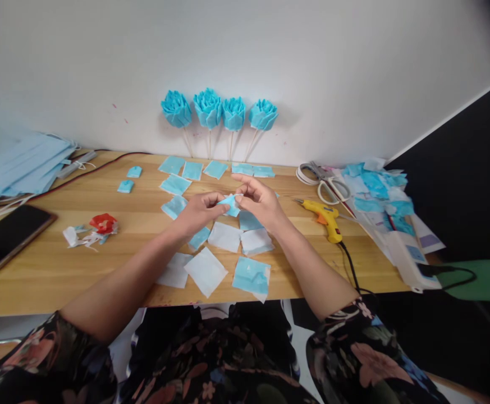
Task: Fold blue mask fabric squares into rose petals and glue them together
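Note:
Between my two hands is a small blue fabric piece (232,205), partly folded, held a little above the table. My left hand (205,210) pinches its left side between thumb and fingers. On the other side my right hand (259,199) grips its upper right edge, with the index finger stretched out. Several cut squares lie beneath and around the hands, some blue like the blue square (251,274), others white like the white square (206,271). Two small folded blue pieces (126,186) rest to the left.
Several blue fabric flowers (207,109) on sticks lean against the wall. At right lie a yellow glue gun (326,217), scissors (331,185), white tape (306,174), blue scraps (375,185) and a power strip (411,261). At left are face masks (26,163), a phone (11,241) and a crumpled red piece (104,224).

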Tool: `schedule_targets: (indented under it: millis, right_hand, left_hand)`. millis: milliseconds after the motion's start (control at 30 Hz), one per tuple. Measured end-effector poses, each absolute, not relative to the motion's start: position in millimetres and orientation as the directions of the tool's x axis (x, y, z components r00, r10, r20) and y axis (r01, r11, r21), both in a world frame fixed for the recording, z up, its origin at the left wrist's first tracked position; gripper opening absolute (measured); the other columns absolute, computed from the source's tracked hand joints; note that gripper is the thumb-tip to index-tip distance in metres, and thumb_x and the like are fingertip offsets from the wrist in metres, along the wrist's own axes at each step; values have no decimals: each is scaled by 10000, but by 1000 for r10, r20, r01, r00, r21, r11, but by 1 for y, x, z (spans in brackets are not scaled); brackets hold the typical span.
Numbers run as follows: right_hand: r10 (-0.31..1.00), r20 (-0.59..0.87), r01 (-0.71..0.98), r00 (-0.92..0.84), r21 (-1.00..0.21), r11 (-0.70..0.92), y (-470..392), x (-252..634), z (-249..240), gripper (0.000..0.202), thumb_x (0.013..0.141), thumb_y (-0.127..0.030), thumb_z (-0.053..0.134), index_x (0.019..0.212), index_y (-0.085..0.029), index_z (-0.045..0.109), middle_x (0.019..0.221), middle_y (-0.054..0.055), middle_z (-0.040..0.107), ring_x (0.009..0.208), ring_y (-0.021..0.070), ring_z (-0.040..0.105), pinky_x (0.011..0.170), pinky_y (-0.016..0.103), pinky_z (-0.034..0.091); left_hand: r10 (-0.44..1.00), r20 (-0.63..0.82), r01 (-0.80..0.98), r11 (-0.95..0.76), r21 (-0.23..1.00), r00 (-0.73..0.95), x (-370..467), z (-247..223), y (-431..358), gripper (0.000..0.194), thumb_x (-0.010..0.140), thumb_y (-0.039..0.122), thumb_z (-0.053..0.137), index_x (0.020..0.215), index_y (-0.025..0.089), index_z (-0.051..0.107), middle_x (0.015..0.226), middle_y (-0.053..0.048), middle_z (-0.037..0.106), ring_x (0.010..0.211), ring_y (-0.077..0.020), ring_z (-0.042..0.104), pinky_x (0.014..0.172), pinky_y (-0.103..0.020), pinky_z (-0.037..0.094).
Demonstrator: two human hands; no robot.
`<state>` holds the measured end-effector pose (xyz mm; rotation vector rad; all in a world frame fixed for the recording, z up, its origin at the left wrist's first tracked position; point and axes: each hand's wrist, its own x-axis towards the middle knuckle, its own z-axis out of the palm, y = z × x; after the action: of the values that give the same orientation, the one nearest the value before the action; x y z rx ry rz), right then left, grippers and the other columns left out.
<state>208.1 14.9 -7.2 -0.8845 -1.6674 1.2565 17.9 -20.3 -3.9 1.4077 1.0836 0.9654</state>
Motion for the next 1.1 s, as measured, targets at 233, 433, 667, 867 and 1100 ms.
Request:
schedule_targets:
  millis: [233,433,667,867,1100]
  right_hand:
    - [882,259,59,-393,-951,305,12,210,-4,480,827,-317,665,1303,-264,619,939,4,651,827,138,618,763,286,520]
    - [886,282,122,-368,-930,347,13,213,1,454,847,-314,635,1296,-254,625,1025,23,709,910,160,653,849,317,525]
    - [892,317,167,-322,-909,383,15,213,2,405,837,-295,644,1240,-264,667,1017,22,722,939,172,656,904,345,519]
    - [870,373,164,-322,-883,439,15,211,-2,391,838,-259,632,1226,-267,676,918,1,707,876,160,651,904,357,520]
    - [868,376,167,-323,-881,443,15,211,-3,381,849,-262,629,1227,-259,675,916,1,703,857,151,652,880,333,523]
  left_hand:
    - [971,-29,102,5,995,236,16,-4,-19,216,782,387,661,739,183,603,624,35,497,586,-107,421,588,-269,301]
    - [979,-27,87,9,996,203,18,1,-20,219,741,378,663,679,184,583,589,32,502,575,-108,435,597,-268,325]
    - [981,-21,74,7,997,190,19,1,-20,236,736,385,669,654,186,571,584,31,508,572,-107,435,597,-266,332]
    - [979,-36,70,22,997,199,19,3,-21,230,755,375,676,667,187,576,580,33,503,575,-106,433,602,-269,328]
    - [981,-31,57,21,998,189,19,2,-21,325,777,441,686,626,186,551,570,27,499,581,-110,445,610,-273,340]
